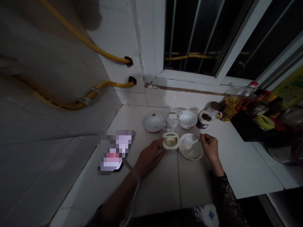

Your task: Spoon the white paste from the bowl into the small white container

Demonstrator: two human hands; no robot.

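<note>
My left hand (151, 154) is partly open on the worktop (163, 186), its fingers and thumb against the left side of a small pale-rimmed container (170, 142); how firmly it grips, I cannot tell. The container stands upright, its top uncovered and a pale substance visible within.

My right hand (210, 148) is closed, fingers curled, with the handle of a white spoon (195, 142) pinched at the fingertips. The spoon slants down to the left into a white bowl (183, 142), its head low inside, near a pale substance at the bottom. This bowl sits just to the right of the container.

Behind these I note two further bowls: a left rear bowl (152, 121) and a right rear bowl (188, 119), with a clear vessel (172, 117) between them. To the right are a dark-filled jar (205, 119) and a bottle of yellow oil (229, 108).

To my left lies a device with a lit screen (124, 142), its display obscured. A pale cable (136, 186) passes in front of my left forearm.
</note>
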